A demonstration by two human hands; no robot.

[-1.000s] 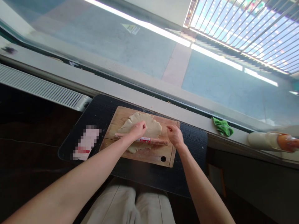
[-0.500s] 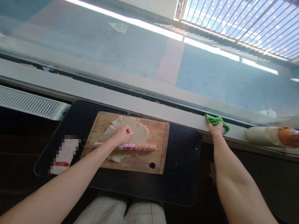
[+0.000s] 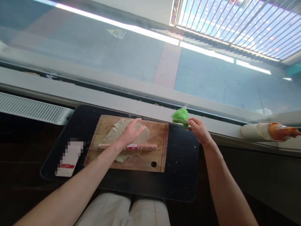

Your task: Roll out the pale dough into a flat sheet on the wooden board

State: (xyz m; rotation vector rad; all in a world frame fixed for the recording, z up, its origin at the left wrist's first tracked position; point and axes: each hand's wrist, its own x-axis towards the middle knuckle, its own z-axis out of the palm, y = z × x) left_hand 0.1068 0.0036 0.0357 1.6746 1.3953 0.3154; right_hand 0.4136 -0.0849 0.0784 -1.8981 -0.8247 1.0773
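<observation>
My right hand (image 3: 199, 131) grips a green cloth (image 3: 180, 115) by its edge, and the cloth is raised at the windowsill, to the right of the cutting board. Over the dough hovers my left hand (image 3: 131, 133), its fingers apart with nothing in them. Pale dough (image 3: 119, 128), flattened with ragged edges, lies on the wooden cutting board (image 3: 145, 166). Across the dough rests a pinkish tube (image 3: 147, 147) with a red and white label. My left forearm covers part of the tube and the board's left side.
The board lies on a black table (image 3: 181, 175). A pixelated pale item (image 3: 69, 158) lies at its left. Crumbs dot the white windowsill (image 3: 117, 103) below the window. A white and orange bottle (image 3: 258, 131) lies along the sill at right. A radiator (image 3: 33, 108) stands left.
My right hand has lifted the green cloth off the sill and brought it left toward the board. My left hand has opened from a closed shape and moved slightly right.
</observation>
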